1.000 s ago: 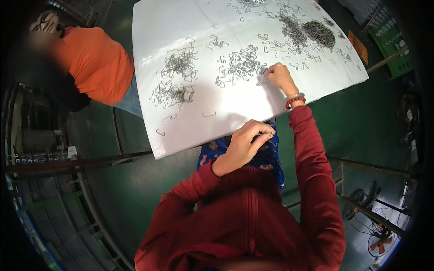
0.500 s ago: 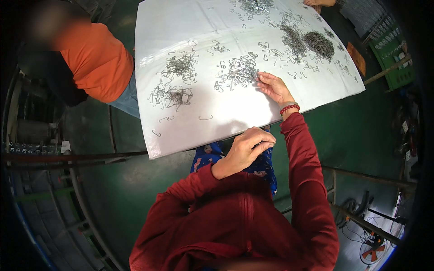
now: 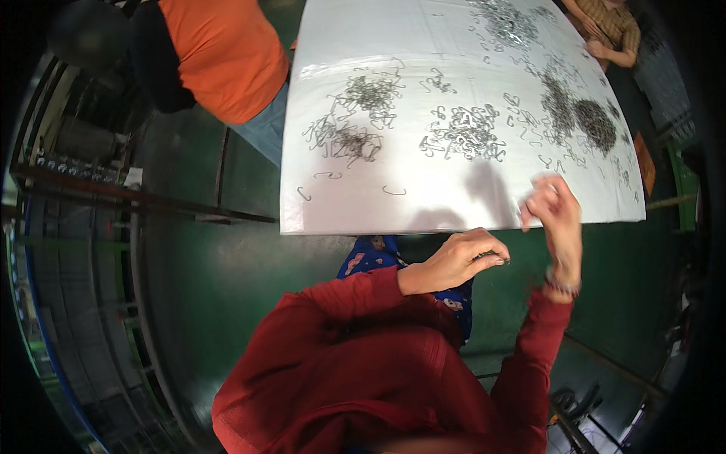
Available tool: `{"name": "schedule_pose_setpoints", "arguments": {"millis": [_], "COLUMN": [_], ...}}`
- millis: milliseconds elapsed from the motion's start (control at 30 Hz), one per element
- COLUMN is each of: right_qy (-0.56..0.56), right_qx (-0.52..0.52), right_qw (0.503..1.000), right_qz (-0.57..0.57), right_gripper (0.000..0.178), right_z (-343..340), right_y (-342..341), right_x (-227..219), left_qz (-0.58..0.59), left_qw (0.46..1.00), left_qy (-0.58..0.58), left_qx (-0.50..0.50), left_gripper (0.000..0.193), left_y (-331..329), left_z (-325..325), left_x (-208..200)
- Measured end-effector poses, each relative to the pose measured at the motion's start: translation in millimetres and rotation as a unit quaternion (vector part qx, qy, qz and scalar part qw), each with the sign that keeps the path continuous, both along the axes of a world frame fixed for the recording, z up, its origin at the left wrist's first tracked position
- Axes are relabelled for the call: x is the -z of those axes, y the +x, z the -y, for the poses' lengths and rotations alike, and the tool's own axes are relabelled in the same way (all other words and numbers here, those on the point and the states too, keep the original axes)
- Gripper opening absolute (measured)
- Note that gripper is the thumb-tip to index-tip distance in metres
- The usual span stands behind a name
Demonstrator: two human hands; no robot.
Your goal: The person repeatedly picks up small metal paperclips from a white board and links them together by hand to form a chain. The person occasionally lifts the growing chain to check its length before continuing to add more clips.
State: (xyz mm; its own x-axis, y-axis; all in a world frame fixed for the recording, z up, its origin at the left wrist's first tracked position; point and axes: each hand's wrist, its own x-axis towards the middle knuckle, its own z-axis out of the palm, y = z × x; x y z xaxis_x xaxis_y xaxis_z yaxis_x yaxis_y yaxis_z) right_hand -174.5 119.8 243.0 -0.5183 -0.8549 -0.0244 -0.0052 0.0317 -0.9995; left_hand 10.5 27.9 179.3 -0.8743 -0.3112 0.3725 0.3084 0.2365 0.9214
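My left hand (image 3: 463,256) is held just off the near edge of the white table (image 3: 423,208), its thumb and fingers pressed together. A small dark bit shows at the fingertips, too small to name. To its right, my right hand (image 3: 553,212) is raised near the table edge with curled fingers; motion smears them, so whether they hold anything is hidden. Closest in front of the hands lies a loose pile of shiny bent wire hooks (image 3: 465,132). A darker pile of wire hooks (image 3: 368,94) lies left of it, and a few single hooks (image 3: 394,191) are scattered nearer the edge.
A dense dark heap of hooks (image 3: 594,125) lies at the right of the table, and another shiny pile (image 3: 510,26) farther back. One person in orange (image 3: 227,60) is at the left; another in a checked shirt (image 3: 616,26) is at the far right. Metal rails (image 3: 151,198) run at the left.
My right hand has come back from the shiny pile toward the table's near right edge. My left hand stays pinched near the edge. The whole view has shifted, showing more of the far-right person.
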Motion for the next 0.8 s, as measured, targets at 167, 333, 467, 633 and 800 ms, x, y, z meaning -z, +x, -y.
{"name": "schedule_pose_setpoints", "arguments": {"millis": [167, 333, 467, 633, 800], "right_qy": [0.026, 0.018, 0.000, -0.010, -0.022], "right_qx": [-0.022, 0.020, 0.048, 0.035, 0.047], "right_qw": [0.996, 0.961, 0.954, 0.954, 0.966], "right_qz": [-0.079, -0.275, -0.295, -0.298, -0.255], "right_gripper": [0.007, 0.007, 0.007, 0.006, 0.007], "right_z": [-46, -36, -30, -23, -19], "right_y": [51, 61, 63, 66, 69], "right_x": [-45, -40, -40, -37, -38], "left_qz": [0.014, -0.015, -0.018, -0.004, 0.078], "left_qw": [0.999, 0.997, 1.000, 1.000, 0.991], "left_qy": [0.047, 0.080, -0.003, 0.028, 0.091], "left_qx": [-0.012, -0.012, -0.015, 0.011, -0.065], "left_gripper": [0.012, 0.013, 0.014, 0.022, 0.035], "left_y": [-12, -18, -13, -6, -4], "left_z": [5, 6, 18, 25, 97], "left_x": [-2, -8, -6, 4, 21]}}
